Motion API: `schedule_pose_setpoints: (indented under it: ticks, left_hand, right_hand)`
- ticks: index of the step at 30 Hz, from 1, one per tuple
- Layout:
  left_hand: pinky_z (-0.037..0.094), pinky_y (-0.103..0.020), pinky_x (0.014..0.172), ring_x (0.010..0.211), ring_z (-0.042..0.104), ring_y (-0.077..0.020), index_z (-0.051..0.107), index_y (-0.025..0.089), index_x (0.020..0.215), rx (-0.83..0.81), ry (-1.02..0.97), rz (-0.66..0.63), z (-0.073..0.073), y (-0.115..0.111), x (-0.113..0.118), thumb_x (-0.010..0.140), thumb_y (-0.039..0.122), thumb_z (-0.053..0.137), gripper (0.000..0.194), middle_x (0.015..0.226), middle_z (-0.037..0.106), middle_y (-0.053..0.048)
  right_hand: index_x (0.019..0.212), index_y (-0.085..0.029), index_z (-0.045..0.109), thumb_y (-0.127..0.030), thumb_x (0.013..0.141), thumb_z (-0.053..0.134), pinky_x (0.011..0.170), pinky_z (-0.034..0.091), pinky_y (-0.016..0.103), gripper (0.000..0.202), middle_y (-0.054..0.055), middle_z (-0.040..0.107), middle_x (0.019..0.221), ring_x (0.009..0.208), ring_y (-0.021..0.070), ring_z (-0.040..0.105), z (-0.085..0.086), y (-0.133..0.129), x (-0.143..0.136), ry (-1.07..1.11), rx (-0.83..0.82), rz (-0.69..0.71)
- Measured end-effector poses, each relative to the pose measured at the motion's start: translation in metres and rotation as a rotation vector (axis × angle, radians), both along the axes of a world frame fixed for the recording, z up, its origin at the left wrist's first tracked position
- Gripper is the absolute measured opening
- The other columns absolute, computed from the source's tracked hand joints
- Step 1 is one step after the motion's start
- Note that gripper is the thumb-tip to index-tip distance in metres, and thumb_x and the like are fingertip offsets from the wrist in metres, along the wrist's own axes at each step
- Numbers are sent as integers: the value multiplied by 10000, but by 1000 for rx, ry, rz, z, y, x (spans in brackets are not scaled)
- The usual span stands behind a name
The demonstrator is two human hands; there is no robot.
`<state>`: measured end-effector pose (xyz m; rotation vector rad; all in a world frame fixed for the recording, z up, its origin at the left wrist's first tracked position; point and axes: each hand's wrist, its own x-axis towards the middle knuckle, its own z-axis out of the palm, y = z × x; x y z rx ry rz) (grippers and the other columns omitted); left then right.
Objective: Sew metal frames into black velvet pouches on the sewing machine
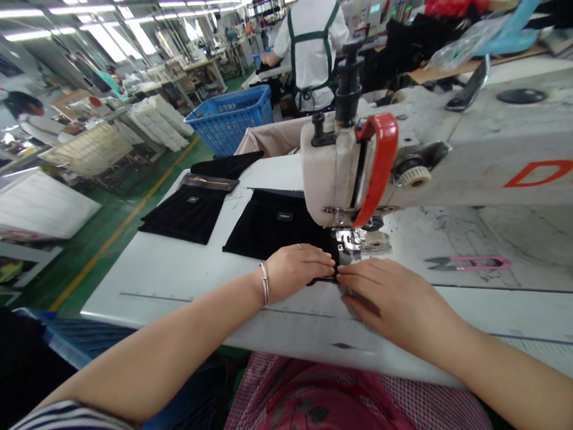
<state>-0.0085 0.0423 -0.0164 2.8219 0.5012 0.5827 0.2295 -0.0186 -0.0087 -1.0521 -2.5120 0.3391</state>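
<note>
A black fabric piece with a small dark label [268, 230] lies on the white table, its right edge under the presser foot [349, 240] of the sewing machine [329, 173]. My left hand [298, 270] rests on the fabric's near right corner, fingers together and pressing down. Just right of it, my right hand [391, 292] has its fingertips at the same corner, below the foot; its fingers lie extended, with the thumb apart beneath. Another black piece with a label and a zipper strip [185, 212] lies farther left.
Pink thread snips [481, 263] lie on the machine bed at the right. Beyond the table stands a blue basket [233, 119]. A person in a green-strapped apron [312, 54] stands behind it. Another person [33, 119] sits at the far left.
</note>
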Motion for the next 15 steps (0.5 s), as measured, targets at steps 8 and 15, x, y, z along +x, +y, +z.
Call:
schedule_pose_setpoints:
  ticks: [8, 15]
  left_hand:
    - [485, -283, 1001, 1100, 624, -130, 671, 204, 1066, 32, -20, 102, -1, 27, 4, 954, 154, 481, 226, 1121, 698, -20]
    - [513, -252, 948, 1003, 662, -127, 723, 231, 977, 38, -53, 240, -6, 47, 10, 931, 196, 543, 189, 1025, 726, 5]
  right_hand:
    - [1157, -180, 617, -281, 897, 522, 861, 482, 430, 295, 69, 631, 1121, 989, 254, 574, -6, 21, -3, -59, 100, -112]
    - [1223, -181, 593, -312, 913, 492, 819, 497, 414, 352, 77, 629, 1141, 962, 270, 597, -8, 26, -8, -155, 86, -224]
